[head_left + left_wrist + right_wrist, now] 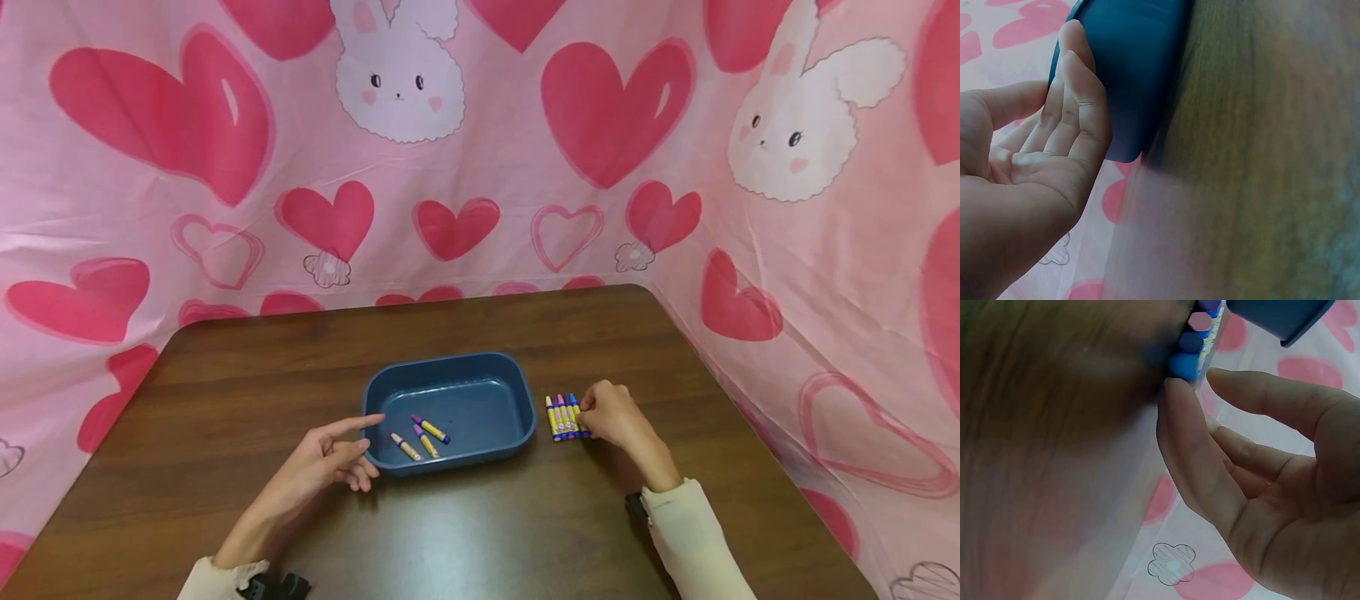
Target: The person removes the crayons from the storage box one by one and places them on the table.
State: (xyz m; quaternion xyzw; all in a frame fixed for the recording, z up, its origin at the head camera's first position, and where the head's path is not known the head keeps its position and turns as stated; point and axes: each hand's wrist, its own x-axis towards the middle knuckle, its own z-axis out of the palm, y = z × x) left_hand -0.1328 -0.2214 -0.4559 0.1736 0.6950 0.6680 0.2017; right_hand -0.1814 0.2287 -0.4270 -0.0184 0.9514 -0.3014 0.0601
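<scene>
A blue tray (450, 458) stands on the table with three crayons inside, among them a purple crayon (431, 428) and a pale pink crayon (406, 447). My left hand (330, 458) is at the tray's left end, fingers loosely spread, the index finger reaching over the rim. Right of the tray lies a row of crayons (558, 421), side by side in yellow wrappers. My right hand (618, 417) is at the right end of that row. In the right wrist view, its index fingertip meets the blue end crayon (1184, 366), with the thumb a little apart from that finger.
The brown wooden table (300, 367) carries the tray and crayons. A pink cloth (450, 175) with hearts and rabbits hangs behind the table and along its right side. A dark band (636, 507) is on the right wrist.
</scene>
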